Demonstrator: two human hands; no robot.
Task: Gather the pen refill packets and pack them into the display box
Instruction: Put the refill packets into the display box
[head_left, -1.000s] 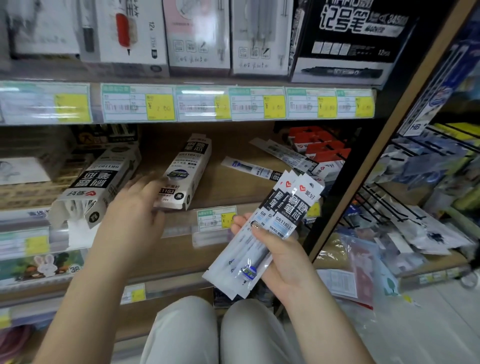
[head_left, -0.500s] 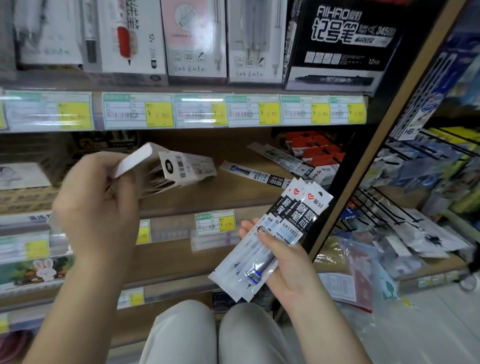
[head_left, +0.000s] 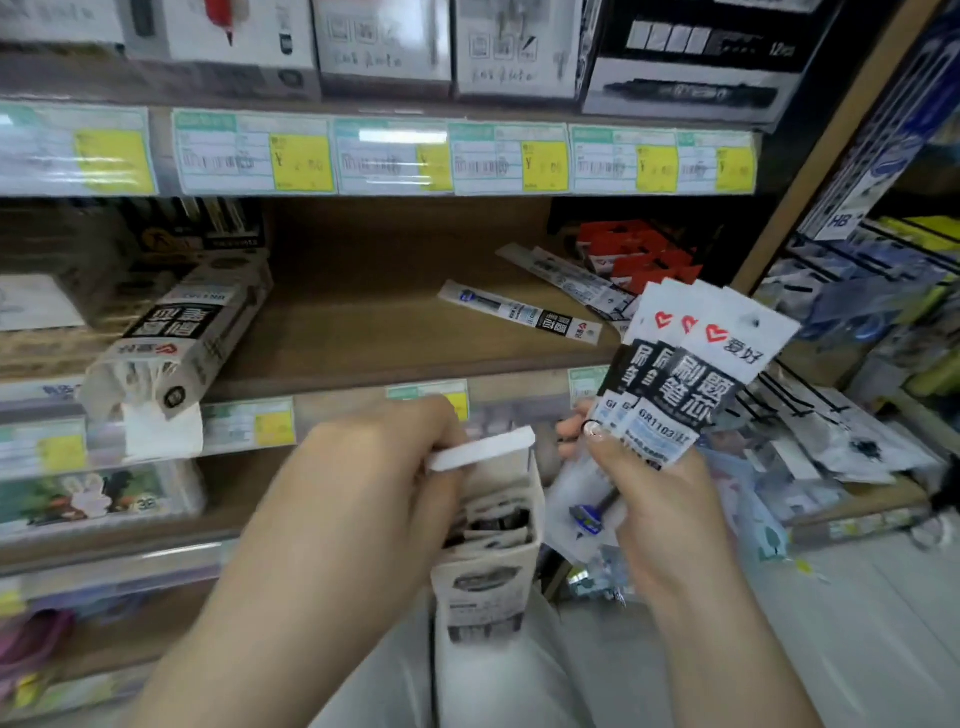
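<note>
Our left hand (head_left: 363, 467) grips the slim cardboard display box (head_left: 488, 561) upright over our lap, white flap open. Our right hand (head_left: 654, 499) pinches a fan of glossy plastic refill packets (head_left: 691, 374) with red hearts and "GR1103" on them. A moment ago the box was up by the shelf; now it's right beside the packets.

We cannot see the fingertips of the left hand (head_left: 358, 467), which curl behind the box (head_left: 488, 566). The box's lower end is smeared, and its print is unreadable. What sits inside it shows only as dim edges, too dark to count. The right hand (head_left: 654, 488) covers the lower halves of the fanned packets (head_left: 696, 374). There are perhaps three, overlapping. Across the upper frame the price tags (head_left: 254, 153) are blurred and we cannot read the figures. The top edge cuts off the cartons (head_left: 384, 47). At lower right the goods (head_left: 857, 441) are a blur.
</note>
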